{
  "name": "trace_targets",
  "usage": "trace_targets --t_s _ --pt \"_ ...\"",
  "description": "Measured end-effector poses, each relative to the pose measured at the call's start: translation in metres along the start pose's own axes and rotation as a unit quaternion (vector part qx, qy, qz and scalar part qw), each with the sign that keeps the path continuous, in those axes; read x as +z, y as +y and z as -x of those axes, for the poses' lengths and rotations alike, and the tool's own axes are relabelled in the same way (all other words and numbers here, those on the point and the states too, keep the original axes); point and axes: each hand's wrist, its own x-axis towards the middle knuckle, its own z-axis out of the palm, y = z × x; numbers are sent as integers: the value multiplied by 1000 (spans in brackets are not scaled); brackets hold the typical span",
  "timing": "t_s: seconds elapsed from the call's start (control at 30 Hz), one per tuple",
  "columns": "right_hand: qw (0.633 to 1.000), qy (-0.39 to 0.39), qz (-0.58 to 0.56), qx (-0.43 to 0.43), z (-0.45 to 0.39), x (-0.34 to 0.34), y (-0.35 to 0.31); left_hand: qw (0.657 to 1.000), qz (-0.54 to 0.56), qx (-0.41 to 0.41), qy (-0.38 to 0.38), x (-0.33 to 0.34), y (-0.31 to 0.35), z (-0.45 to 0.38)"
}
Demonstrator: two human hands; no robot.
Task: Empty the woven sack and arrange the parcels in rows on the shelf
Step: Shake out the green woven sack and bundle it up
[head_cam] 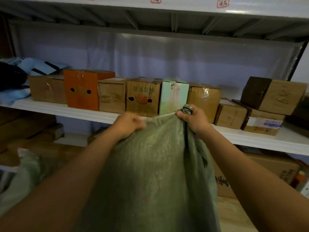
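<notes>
Both your hands clench the green sack (150, 164), left hand (129, 123) and right hand (194, 120) on its top edge, held up just below the shelf (83, 113) where boxes (143, 96) stand in a row; sack looks limp, probably emptied, next check inside and put it aside

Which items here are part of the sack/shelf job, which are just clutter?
Job:
- woven sack, top edge gripped by left hand and right hand
- row of parcels on shelf
- stacked boxes

Lying about:
- blue mailer bags
- cartons on lower shelf
</notes>
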Motion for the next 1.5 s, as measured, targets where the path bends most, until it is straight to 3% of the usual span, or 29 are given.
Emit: trace_targets --t_s 0.03,0.07,0.13,0.2,0.27,0.33,0.43,0.53,0.63,0.73,0.87,0.97,1.03,1.17,1.27,1.37,1.43,1.5 --pt "999 -10 44 9 2 -3 6 997 -43 -34 -56 4 -9 4" --pt "997 -12 72 12 2 -7 9 995 -58 -45 -64 5 -13 5" --pt "998 28 48 7 -2 -14 5 999 -37 -14 26 3 -4 -4" --pt "993 117 1 -3 -11 -19 -7 990 -2 56 129 -2 21 -11" --pt "983 181 0 -18 -18 -22 -11 980 61 108 157 0 35 -9" --pt "983 181 33 -1 -16 -22 -1 990 56 87 96 6 24 -4" --pt "985 147 60 70 -8 -21 24 998 -55 -5 -37 13 -10 3" --pt "982 162 62 76 -9 -23 25 1000 -10 -4 -1 1 -9 -1" --pt "977 196 55 65 -14 -19 18 998 35 5 -59 -11 4 0" --pt "987 146 34 58 -6 -2 16 995 37 -11 -92 -6 -5 4" --pt "993 -26 -98 61 13 31 2 991 114 -50 -40 6 -5 3" --pt "980 -176 -51 80 25 57 -2 991 116 -48 -34 7 3 1" --pt "975 -216 -1 56 28 69 1 991 121 -31 -40 5 3 2" --pt "986 -160 -7 38 24 63 2 993 106 -23 -49 -6 -18 9" --pt "994 -88 -54 38 21 55 1 994 -22 -44 -96 -13 -44 16" --pt "993 -66 -71 61 21 52 10 983 -120 -85 -106 -9 -68 23" --pt "995 -50 -57 70 22 50 14 986 -137 -84 -40 -9 -65 18" --pt "998 6 -44 49 18 45 6 987 -95 -66 111 -19 -41 9"
